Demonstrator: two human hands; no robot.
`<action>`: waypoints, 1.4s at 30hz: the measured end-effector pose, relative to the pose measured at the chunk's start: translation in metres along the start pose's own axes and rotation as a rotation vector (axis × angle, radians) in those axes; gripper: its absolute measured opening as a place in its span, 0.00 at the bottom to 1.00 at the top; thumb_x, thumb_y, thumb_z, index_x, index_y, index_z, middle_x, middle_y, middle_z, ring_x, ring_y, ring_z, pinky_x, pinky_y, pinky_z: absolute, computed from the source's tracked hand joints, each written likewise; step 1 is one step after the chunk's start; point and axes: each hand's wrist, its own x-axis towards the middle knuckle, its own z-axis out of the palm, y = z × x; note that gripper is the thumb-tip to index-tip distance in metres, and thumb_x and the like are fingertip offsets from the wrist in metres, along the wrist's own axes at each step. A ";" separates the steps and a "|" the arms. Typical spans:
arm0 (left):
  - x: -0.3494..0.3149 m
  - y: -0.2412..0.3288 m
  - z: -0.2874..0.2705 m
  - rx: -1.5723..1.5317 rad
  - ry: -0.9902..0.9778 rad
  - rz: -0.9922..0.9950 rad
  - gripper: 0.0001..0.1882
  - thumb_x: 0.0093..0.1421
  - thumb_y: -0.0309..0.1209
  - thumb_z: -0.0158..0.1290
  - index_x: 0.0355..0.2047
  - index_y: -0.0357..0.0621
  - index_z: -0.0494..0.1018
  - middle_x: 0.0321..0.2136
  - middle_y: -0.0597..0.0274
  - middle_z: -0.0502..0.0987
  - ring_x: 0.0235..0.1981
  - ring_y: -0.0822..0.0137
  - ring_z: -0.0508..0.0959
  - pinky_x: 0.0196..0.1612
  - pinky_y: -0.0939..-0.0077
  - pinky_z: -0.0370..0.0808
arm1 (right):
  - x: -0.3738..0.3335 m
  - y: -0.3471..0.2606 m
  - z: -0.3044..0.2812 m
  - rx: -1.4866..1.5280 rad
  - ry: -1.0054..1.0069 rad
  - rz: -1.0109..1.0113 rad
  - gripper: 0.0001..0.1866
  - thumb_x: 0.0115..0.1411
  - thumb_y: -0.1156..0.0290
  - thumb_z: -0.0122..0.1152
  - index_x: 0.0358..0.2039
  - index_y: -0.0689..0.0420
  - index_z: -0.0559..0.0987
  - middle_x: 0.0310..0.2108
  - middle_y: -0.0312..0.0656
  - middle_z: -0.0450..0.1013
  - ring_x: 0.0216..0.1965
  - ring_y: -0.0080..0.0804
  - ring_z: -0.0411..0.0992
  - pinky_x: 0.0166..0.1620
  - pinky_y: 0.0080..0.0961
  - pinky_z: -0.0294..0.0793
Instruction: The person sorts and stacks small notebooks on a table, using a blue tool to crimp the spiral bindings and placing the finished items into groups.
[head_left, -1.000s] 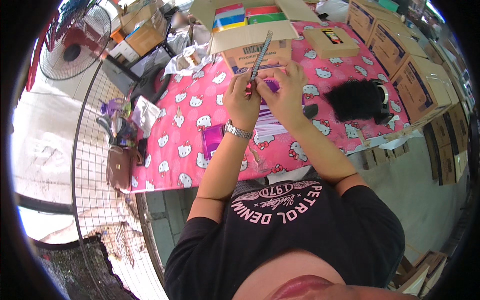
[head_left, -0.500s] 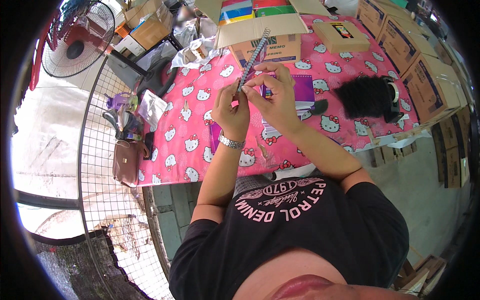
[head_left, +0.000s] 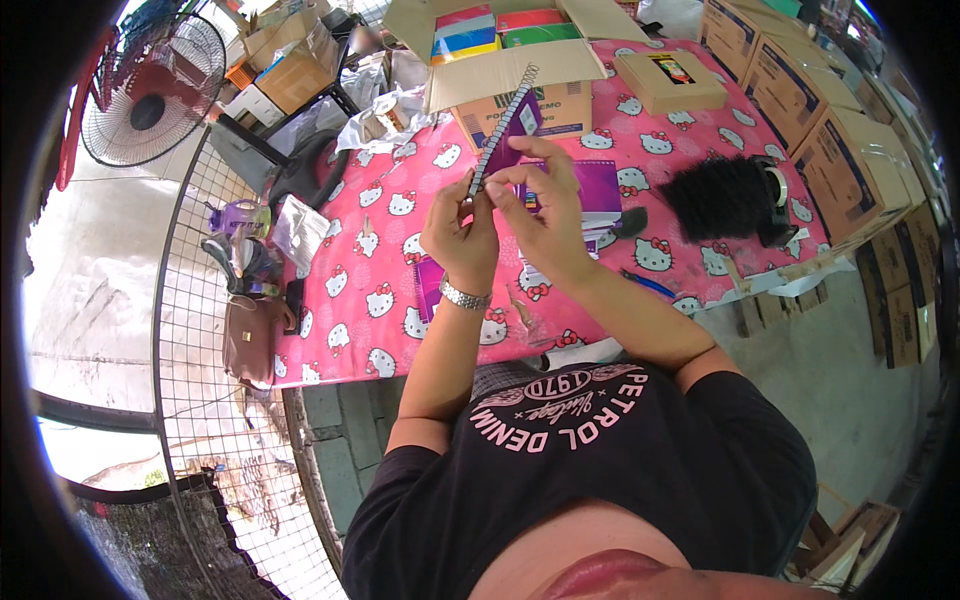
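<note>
Purple spiral notebook, wire coil slanting upward, is raised above the pink tablecloth, its lower end pinched in the left hand. The right hand's thumb and forefinger nearly meet beside the coil; whether they grip, I cannot tell. Beyond stands an open carton.

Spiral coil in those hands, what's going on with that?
A person is handling a purple notebook with a grey spiral coil running along its edge. The left hand pinches the coil's lower end; the right hand's thumb and fingers are close beside it. The coil's upper end pokes out past the notebook. More purple notebooks lie stacked on the pink tablecloth.
</note>
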 end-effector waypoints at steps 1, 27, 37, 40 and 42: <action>-0.002 -0.002 0.000 -0.097 0.017 -0.079 0.12 0.53 0.15 0.58 0.39 0.34 0.77 0.31 0.55 0.81 0.28 0.71 0.81 0.29 0.80 0.79 | 0.002 -0.002 -0.002 -0.008 0.015 -0.007 0.07 0.53 0.64 0.67 0.32 0.50 0.83 0.50 0.39 0.68 0.52 0.38 0.61 0.55 0.41 0.52; 0.010 -0.017 -0.036 -0.081 0.021 -0.180 0.10 0.59 0.17 0.54 0.41 0.34 0.75 0.31 0.58 0.78 0.28 0.70 0.80 0.27 0.75 0.81 | 0.033 0.005 -0.026 0.332 -0.302 0.328 0.08 0.54 0.67 0.68 0.32 0.55 0.83 0.44 0.42 0.73 0.49 0.32 0.69 0.55 0.30 0.67; -0.145 -0.162 -0.140 0.439 0.205 -0.927 0.08 0.56 0.25 0.59 0.33 0.37 0.71 0.25 0.60 0.73 0.22 0.65 0.75 0.24 0.71 0.77 | -0.026 0.234 -0.276 -1.521 -0.216 0.500 0.28 0.59 0.57 0.62 0.58 0.52 0.70 0.56 0.45 0.66 0.52 0.50 0.70 0.51 0.47 0.72; -0.159 -0.167 -0.158 0.783 -0.017 -0.849 0.08 0.53 0.26 0.61 0.31 0.38 0.73 0.30 0.56 0.75 0.29 0.57 0.76 0.39 0.62 0.76 | -0.036 0.244 -0.285 -1.554 -0.379 0.367 0.22 0.61 0.61 0.59 0.53 0.54 0.73 0.50 0.44 0.69 0.50 0.47 0.71 0.50 0.45 0.73; -0.159 -0.174 -0.161 0.951 -0.115 -0.798 0.09 0.51 0.26 0.61 0.31 0.39 0.74 0.35 0.54 0.76 0.35 0.53 0.76 0.48 0.57 0.72 | -0.026 0.252 -0.289 -1.445 -0.424 0.476 0.17 0.62 0.64 0.55 0.50 0.54 0.75 0.47 0.44 0.69 0.50 0.44 0.71 0.48 0.44 0.73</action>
